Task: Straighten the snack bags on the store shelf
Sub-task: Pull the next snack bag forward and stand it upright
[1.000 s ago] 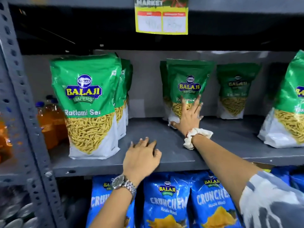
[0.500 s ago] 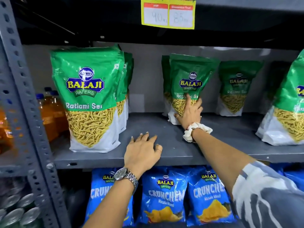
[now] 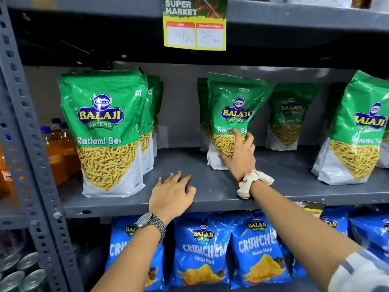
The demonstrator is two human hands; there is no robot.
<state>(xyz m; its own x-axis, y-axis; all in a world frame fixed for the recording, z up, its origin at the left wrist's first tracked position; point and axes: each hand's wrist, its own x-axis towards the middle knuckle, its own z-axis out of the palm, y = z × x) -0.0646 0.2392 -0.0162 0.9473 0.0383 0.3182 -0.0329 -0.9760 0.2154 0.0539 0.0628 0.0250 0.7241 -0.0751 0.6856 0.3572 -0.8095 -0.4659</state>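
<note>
Green Balaji Ratlami Sev bag [image 3: 235, 114] standing mid-shelf, leaning a little to the left, gripped low on its front by the right hand [image 3: 240, 157]: index finger stretched up across the printed name, remaining fingers curled over the yellow window, thumb wrapped round the white bottom corner at the bag's left edge. Right arm extended diagonally from the lower right, white cloth scrunchie [image 3: 254, 182] bunched at the wrist, patterned sleeve [image 3: 362, 272] at the frame's corner. Second green bag [image 3: 202, 112] tucked directly behind the held one; another [image 3: 291, 119] upright further back to the right. Left hand [image 3: 172, 194] laid palm-down and empty on the grey shelf [image 3: 210, 186] near its front edge, fingers spread flat, metal wristwatch [image 3: 150, 222] on the wrist, forearm rising from the bottom centre. Large front bag [image 3: 105, 131] upright at the left with more stacked behind it; one more green bag [image 3: 357, 131] at the far right, tilted. Yellow price tag [image 3: 194, 24] hanging from the shelf above, marked 90 and 85. Blue Crunchem bags [image 3: 202, 249] lined up on the shelf below.
</note>
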